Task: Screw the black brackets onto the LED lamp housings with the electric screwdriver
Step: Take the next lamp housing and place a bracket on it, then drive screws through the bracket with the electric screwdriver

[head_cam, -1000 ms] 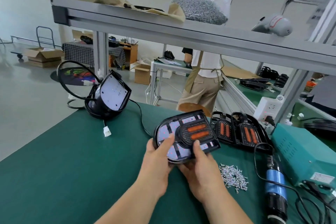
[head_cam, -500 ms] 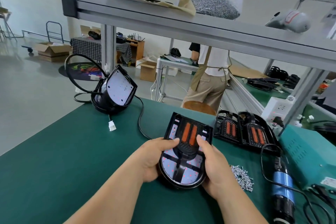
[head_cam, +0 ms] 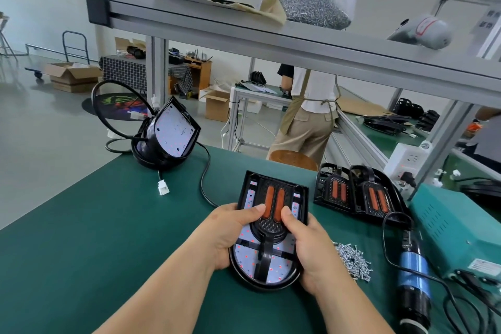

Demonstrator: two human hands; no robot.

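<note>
A big green table (head_cam: 81, 252) fills the room's near side, with a grey shelf rail above it. At ten o'clock a lamp housing (head_cam: 165, 138) stands tilted on its side, its wire trailing. In the middle, the left hand (head_cam: 230, 233) and right hand (head_cam: 311, 249) hold a lamp housing with a black bracket (head_cam: 268, 236) flat on the table, thumbs pressed on top. At two o'clock sit more brackets (head_cam: 360, 195). At three o'clock lie loose screws (head_cam: 352, 260), then the blue electric screwdriver (head_cam: 414, 276), untouched
</note>
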